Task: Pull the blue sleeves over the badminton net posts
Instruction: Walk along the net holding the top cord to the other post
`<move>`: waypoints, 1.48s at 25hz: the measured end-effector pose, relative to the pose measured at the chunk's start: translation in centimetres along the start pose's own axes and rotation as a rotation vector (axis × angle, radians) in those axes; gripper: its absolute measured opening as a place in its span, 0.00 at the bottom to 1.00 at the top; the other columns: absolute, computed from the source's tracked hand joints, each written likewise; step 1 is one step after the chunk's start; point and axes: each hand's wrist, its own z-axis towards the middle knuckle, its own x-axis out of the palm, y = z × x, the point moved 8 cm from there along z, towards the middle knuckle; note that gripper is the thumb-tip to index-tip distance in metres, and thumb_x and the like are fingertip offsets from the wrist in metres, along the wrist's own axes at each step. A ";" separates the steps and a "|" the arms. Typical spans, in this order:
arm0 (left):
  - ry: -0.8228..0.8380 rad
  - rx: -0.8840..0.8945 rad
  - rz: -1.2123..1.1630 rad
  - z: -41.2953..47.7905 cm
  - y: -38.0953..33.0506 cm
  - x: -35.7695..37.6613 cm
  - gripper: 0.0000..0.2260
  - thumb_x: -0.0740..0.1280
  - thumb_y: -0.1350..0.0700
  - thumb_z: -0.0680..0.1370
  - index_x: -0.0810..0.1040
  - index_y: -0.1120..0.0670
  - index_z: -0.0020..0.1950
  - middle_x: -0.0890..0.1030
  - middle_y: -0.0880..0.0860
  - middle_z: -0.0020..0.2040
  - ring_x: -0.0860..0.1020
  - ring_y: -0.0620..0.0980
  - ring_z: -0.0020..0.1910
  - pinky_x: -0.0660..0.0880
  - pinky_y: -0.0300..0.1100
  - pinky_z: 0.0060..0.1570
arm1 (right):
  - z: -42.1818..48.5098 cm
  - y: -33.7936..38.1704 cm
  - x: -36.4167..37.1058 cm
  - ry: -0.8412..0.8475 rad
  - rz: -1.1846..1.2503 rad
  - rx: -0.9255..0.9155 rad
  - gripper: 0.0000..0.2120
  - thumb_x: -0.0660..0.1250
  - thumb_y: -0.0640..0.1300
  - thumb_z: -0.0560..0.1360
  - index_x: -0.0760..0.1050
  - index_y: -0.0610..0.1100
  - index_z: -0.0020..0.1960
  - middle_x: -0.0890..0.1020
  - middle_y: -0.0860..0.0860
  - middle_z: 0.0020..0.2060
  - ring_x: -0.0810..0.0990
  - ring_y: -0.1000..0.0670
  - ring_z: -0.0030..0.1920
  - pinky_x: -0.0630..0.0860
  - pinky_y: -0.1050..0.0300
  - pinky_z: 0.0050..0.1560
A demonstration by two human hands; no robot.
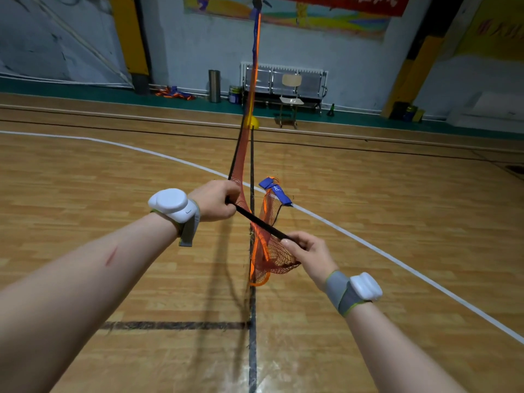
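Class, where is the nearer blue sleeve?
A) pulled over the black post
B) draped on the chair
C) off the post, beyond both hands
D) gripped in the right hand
C: the blue sleeve sits past the hands, while the left hand and right hand hold the bare black post.

Gripping thin black net post [261,222] with left hand [217,204] at far end, right hand [307,249] at near end. Under post, bunched orange mesh net [273,258]; beyond post, crumpled blue fabric sleeve [273,191].
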 end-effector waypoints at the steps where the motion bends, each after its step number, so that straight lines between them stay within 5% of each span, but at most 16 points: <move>1: 0.009 -0.001 0.014 -0.1 -0.1 0.7 0.04 0.62 0.63 0.69 0.69 0.56 0.36 0.76 0.56 0.40 0.74 0.57 0.40 0.74 0.52 0.42 | -0.6 0.5 -0.1 0.003 0.005 -0.012 0.06 0.67 0.37 0.73 0.79 0.47 0.42 0.73 0.49 0.30 0.69 0.58 0.26 0.69 0.67 0.30; 6: 0.038 0.041 0.009 -0.7 -2.4 3.9 0.01 0.62 0.63 0.71 0.72 0.58 0.41 0.76 0.56 0.44 0.74 0.56 0.43 0.72 0.48 0.44 | -4.0 2.7 0.1 0.064 0.022 -0.067 0.06 0.68 0.34 0.73 0.80 0.40 0.49 0.75 0.48 0.29 0.69 0.60 0.25 0.68 0.70 0.29; 10: 0.030 0.140 -0.006 -1.9 -4.6 5.7 0.05 0.63 0.64 0.72 0.74 0.61 0.48 0.75 0.54 0.47 0.74 0.53 0.45 0.70 0.42 0.44 | -5.6 2.9 1.2 0.102 -0.015 -0.086 0.07 0.69 0.36 0.72 0.81 0.44 0.48 0.79 0.44 0.36 0.72 0.52 0.33 0.70 0.67 0.32; 13: 0.051 0.228 -0.021 -2.7 -6.1 5.8 0.05 0.64 0.64 0.71 0.75 0.60 0.47 0.75 0.54 0.49 0.74 0.52 0.46 0.72 0.44 0.47 | -5.9 2.8 1.8 0.095 -0.045 -0.097 0.07 0.69 0.36 0.72 0.81 0.44 0.49 0.81 0.48 0.37 0.75 0.56 0.36 0.72 0.68 0.37; 16: 0.090 0.260 -0.016 -3.9 -6.3 5.3 0.03 0.65 0.62 0.71 0.73 0.56 0.43 0.72 0.50 0.46 0.73 0.51 0.45 0.72 0.44 0.47 | -5.9 2.4 2.2 0.073 -0.059 -0.065 0.07 0.69 0.37 0.72 0.81 0.42 0.49 0.80 0.53 0.33 0.73 0.61 0.30 0.70 0.67 0.35; 20: 0.139 0.218 0.023 -5.8 -4.6 4.9 0.08 0.64 0.62 0.72 0.73 0.59 0.51 0.75 0.54 0.51 0.75 0.54 0.49 0.73 0.46 0.49 | -6.2 1.8 3.7 0.056 -0.057 -0.020 0.06 0.69 0.38 0.72 0.82 0.42 0.48 0.76 0.56 0.26 0.68 0.59 0.26 0.67 0.66 0.31; 24: 0.157 0.251 0.022 -8.9 -3.3 4.6 0.13 0.64 0.62 0.73 0.72 0.57 0.58 0.72 0.52 0.59 0.73 0.51 0.55 0.66 0.34 0.46 | -6.8 2.4 7.4 0.077 -0.042 -0.012 0.07 0.69 0.38 0.72 0.81 0.49 0.45 0.77 0.57 0.26 0.69 0.59 0.25 0.69 0.67 0.31; 28: 0.194 0.251 0.071 -11.0 -1.6 4.9 0.10 0.63 0.60 0.75 0.75 0.57 0.56 0.74 0.53 0.58 0.73 0.50 0.55 0.65 0.33 0.46 | -7.7 1.9 9.9 0.066 -0.031 0.023 0.07 0.67 0.37 0.73 0.80 0.45 0.50 0.74 0.48 0.29 0.68 0.60 0.24 0.68 0.68 0.28; 32: 0.210 0.200 0.055 -12.0 0.1 4.1 0.11 0.65 0.53 0.76 0.77 0.57 0.55 0.75 0.54 0.56 0.72 0.47 0.49 0.66 0.37 0.48 | -8.1 0.9 10.5 0.028 -0.109 0.055 0.06 0.68 0.38 0.73 0.75 0.47 0.42 0.75 0.49 0.35 0.73 0.56 0.32 0.71 0.70 0.34; 37: 0.145 0.174 0.051 -13.6 1.2 1.6 0.11 0.66 0.52 0.76 0.78 0.59 0.52 0.75 0.55 0.52 0.71 0.48 0.47 0.68 0.40 0.49 | -9.1 -0.3 12.0 0.032 -0.207 0.057 0.12 0.70 0.39 0.71 0.69 0.46 0.34 0.74 0.52 0.30 0.72 0.58 0.30 0.68 0.72 0.31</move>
